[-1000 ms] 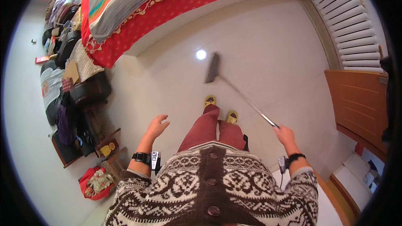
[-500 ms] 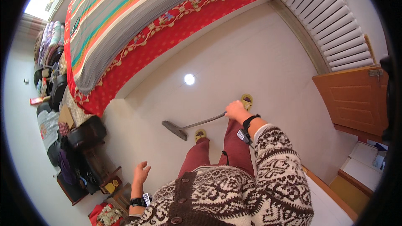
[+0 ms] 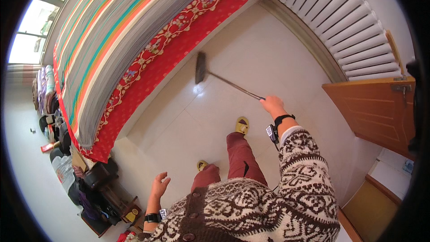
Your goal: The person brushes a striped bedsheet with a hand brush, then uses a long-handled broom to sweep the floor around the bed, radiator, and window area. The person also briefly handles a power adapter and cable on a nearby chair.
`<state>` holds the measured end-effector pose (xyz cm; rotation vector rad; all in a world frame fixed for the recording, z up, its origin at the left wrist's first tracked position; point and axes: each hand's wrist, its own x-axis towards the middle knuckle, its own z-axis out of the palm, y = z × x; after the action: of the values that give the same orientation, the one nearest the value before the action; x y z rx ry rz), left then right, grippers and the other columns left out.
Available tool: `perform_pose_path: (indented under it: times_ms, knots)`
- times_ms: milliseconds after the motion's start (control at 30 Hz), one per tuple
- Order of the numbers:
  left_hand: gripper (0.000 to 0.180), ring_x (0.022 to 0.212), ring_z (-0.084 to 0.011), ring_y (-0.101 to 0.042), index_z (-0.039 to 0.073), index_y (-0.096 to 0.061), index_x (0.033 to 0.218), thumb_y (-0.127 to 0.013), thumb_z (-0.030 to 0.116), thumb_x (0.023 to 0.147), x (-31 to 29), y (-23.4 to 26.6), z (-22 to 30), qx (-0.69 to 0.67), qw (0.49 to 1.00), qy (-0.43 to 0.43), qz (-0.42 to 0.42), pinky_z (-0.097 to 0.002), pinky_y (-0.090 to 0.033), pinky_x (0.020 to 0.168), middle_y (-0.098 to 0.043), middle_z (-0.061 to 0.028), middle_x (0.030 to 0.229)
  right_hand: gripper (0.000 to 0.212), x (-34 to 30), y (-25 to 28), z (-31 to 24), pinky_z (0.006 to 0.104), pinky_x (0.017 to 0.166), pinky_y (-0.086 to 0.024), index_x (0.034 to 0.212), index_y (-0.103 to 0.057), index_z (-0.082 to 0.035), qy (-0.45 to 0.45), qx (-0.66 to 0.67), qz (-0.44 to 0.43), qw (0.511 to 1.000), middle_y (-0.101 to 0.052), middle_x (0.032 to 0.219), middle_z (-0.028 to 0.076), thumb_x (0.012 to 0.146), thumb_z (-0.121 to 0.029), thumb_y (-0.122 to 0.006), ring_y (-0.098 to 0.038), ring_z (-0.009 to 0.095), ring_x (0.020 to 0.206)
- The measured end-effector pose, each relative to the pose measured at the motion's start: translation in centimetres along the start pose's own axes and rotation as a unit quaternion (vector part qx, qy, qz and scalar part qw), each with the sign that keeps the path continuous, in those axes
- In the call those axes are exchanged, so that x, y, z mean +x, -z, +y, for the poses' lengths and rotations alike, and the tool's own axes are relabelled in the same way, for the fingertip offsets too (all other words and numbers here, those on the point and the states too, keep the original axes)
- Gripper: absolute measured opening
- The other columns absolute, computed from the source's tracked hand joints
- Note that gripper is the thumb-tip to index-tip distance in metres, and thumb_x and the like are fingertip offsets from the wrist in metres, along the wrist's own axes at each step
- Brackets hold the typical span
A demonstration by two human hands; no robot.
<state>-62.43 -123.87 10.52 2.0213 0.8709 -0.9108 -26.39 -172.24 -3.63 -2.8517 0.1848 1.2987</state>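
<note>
My right hand (image 3: pixel 273 106) is closed round the end of the long thin handle of a broom (image 3: pixel 200 68). The broom's dark, wide head is out ahead of me on the pale tiled floor (image 3: pixel 179 121), close to the base of the bed, and slightly blurred. Its handle slants from the head down to my right hand. Low on the left, my left hand (image 3: pixel 160 185) hangs in the air beside my body, holding nothing, with its fingers apart. Both wrists wear black bands with small devices.
A bed (image 3: pixel 121 27) with a striped cover and red flowered edge fills the far left. A white radiator (image 3: pixel 340 31) lines the far right wall, near an open brown wooden door (image 3: pixel 376 112). Dark furniture (image 3: pixel 101 175) piled with clothes stands along the left.
The broom has swung forward, away from my feet toward the bed's base. My right hand has moved right and up along with it. My feet have stepped, and the view has turned.
</note>
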Motion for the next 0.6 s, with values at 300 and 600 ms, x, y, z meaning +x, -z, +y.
perform_pose_path:
  times_ms: [300, 600]
  knots:
    - [0.039, 0.099, -0.0299, -0.06, 0.003, -0.06, 0.111, -0.066, 0.022, 0.078, 9.9, 0.9, 13.4, 0.117, 0.986, -0.111, -0.047, -0.0373, -0.048, 0.084, -0.062, -0.0168, 0.108, 0.058, -15.8, -3.2, 24.1, 0.0493, 0.082, -0.045, 0.096, -0.065, -0.003, -0.257, 0.092, -0.031, 0.962, -0.062, 0.098, 0.024, 0.082, -0.055, -0.045, -0.058, 0.04, 0.095]
    - [0.04, 0.099, -0.0319, -0.059, 0.004, -0.06, 0.112, -0.062, 0.026, 0.079, 19.2, 0.4, 27.8, 0.16, 0.952, -0.237, -0.11, -0.0378, -0.047, 0.086, -0.061, -0.0172, 0.109, 0.05, -33.4, -2.3, 31.6, 0.0456, 0.08, -0.048, 0.092, -0.067, -0.001, -0.444, -0.013, -0.03, 0.895, -0.064, 0.094, 0.023, 0.083, -0.048, -0.051, -0.061, 0.036, 0.092]
